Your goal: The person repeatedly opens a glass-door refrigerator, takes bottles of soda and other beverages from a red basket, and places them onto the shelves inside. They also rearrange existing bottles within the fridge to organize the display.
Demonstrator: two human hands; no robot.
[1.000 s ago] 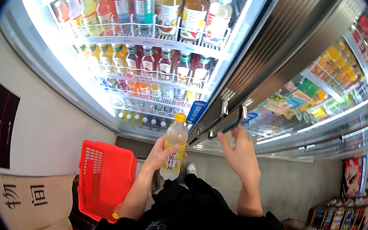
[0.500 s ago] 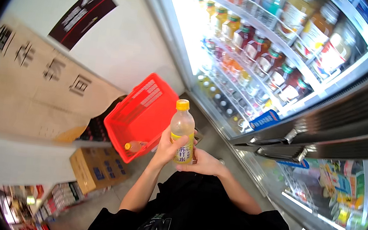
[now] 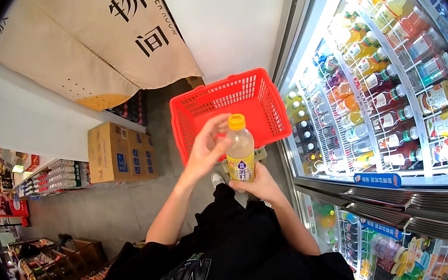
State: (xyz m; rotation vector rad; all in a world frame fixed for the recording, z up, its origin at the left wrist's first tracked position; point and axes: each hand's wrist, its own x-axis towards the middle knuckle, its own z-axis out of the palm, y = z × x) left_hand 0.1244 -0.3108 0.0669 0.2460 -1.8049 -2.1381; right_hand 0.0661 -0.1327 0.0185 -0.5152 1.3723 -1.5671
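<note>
An upright clear plastic drink bottle (image 3: 241,154) with a yellow cap and yellow label is in front of me. My right hand (image 3: 260,184) grips its lower end. Beside the bottle's upper left side is my left hand (image 3: 206,146), its fingers loosely bent and apart, with the thumb close to the bottle. I cannot tell whether that thumb touches it. Just beyond both hands is a red plastic shopping basket (image 3: 229,93) with slotted walls; the hands and bottle cover its near part.
A lit drinks fridge (image 3: 375,102) with several rows of bottles stands on the right, its dark door edge (image 3: 377,204) jutting toward me. Cardboard boxes (image 3: 117,155) sit on the floor at left, below a beige curtain (image 3: 103,38). Low shelves of goods (image 3: 59,179) are farther left.
My left hand has loosened from around the bottle's middle, while the right still holds its lower end. The view has turned, so the basket now appears farther right.
</note>
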